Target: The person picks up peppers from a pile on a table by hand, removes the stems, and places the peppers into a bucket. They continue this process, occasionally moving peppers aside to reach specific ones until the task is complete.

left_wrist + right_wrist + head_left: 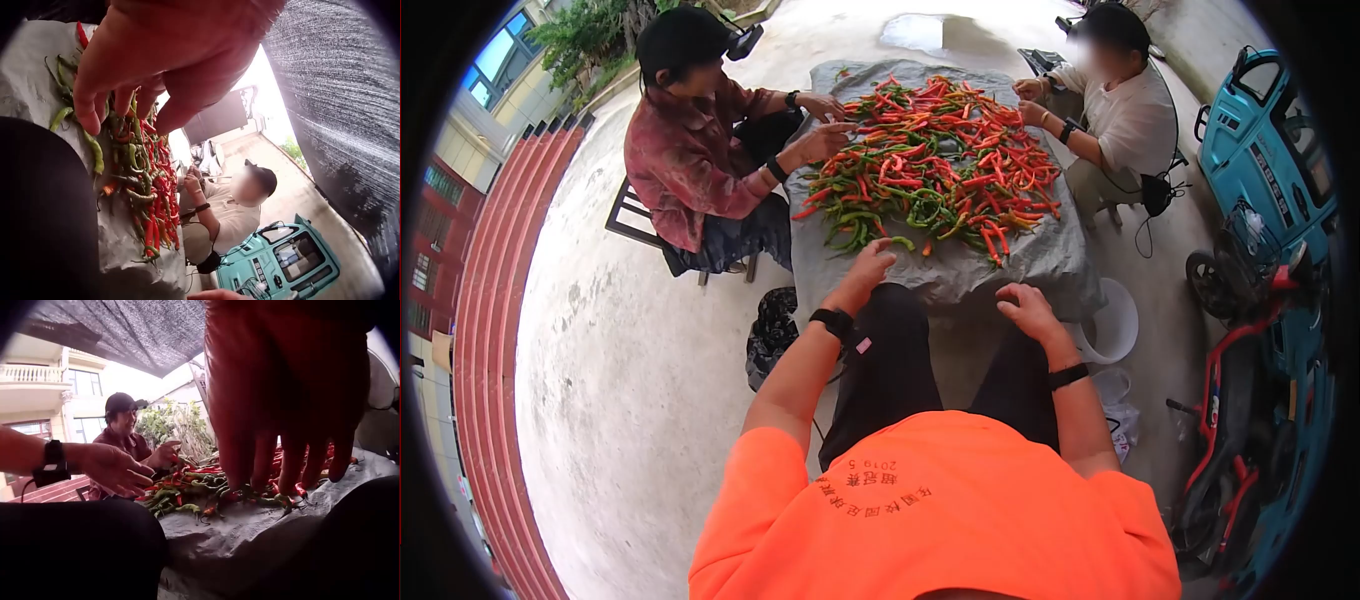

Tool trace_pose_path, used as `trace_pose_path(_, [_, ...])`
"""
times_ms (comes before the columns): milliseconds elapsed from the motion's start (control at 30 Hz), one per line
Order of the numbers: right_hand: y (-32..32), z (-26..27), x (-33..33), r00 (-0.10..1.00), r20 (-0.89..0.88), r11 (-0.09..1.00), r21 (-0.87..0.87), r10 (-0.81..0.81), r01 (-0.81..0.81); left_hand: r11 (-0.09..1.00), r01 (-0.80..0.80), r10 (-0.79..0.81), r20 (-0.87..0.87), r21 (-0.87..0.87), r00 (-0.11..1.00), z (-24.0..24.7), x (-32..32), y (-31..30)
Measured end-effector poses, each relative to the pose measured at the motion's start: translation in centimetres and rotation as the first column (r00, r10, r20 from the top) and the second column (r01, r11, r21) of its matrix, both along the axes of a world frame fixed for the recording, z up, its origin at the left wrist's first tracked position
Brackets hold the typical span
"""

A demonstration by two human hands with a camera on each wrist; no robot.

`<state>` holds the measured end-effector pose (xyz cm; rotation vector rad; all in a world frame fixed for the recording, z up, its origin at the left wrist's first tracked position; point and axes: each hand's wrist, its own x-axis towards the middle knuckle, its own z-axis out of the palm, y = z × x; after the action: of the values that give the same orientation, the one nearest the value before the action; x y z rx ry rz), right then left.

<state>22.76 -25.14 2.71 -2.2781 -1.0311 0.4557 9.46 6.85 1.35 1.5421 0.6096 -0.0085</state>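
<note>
Red and green chili peppers (940, 150) lie in a broad heap on a grey cloth (1055, 280) spread over a table. My left hand (863, 276) is at the near left edge of the heap, fingers loosely bent and holding nothing. A curved green chili pepper (902, 242) lies right by its fingertips; in the left wrist view the fingers hang over the cloth near green chili peppers (95, 153). My right hand (1032, 311) hovers at the table's near right edge, holding nothing. Its fingers (290, 465) point down in the right wrist view, overlapping the heap there.
One person (690, 170) sits at the left side with both hands by the heap, another person (1135, 115) at the right. A white bucket (1118, 325) stands by the table's near right corner. Farther right are a red-framed scooter (1215, 430) and a teal vehicle (1235, 140).
</note>
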Motion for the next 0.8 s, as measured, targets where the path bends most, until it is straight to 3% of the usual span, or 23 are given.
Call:
trace_pose_path(100, [-2.1,-1.1,-1.5,0.993,0.095,0.983,-0.163,-0.074,0.089,0.944,0.049,-0.013,-0.113,0.326,0.994,-0.4,2.2,3.4])
trace_pose_path(133, [-2.1,-0.1,-1.7,0.997,0.029,0.977,-0.195,-0.077,0.082,0.909,0.068,-0.005,-0.154,0.411,0.988,-0.7,3.0,4.3])
trace_pose_path(233, [-2.1,1.0,-1.0,0.993,-0.074,0.955,-0.276,0.095,-0.112,0.626,0.097,0.1,-0.203,0.774,0.974,-1.5,5.2,5.9])
trace_pose_path(333, [-1.7,0.7,-1.1,0.967,0.168,0.971,-0.18,0.19,-0.159,0.579,0.084,0.128,-0.193,0.811,0.973,-1.5,7.0,6.5])
trace_pose_path(400, [-1.3,0.3,-0.9,0.965,0.201,0.982,-0.122,0.168,-0.146,0.526,0.106,0.136,-0.207,0.844,0.969,-1.3,7.8,6.8])
trace_pose_path(633, [-0.4,0.3,-0.5,0.984,0.151,0.995,0.015,-0.099,0.098,0.389,0.202,0.111,-0.263,0.899,0.958,-1.9,11.0,8.9])
trace_pose_path(800, [-0.1,0.3,-0.1,0.979,0.155,0.989,0.088,-0.132,0.119,0.257,0.316,0.205,-0.371,0.913,0.906,-0.8,12.5,9.3])
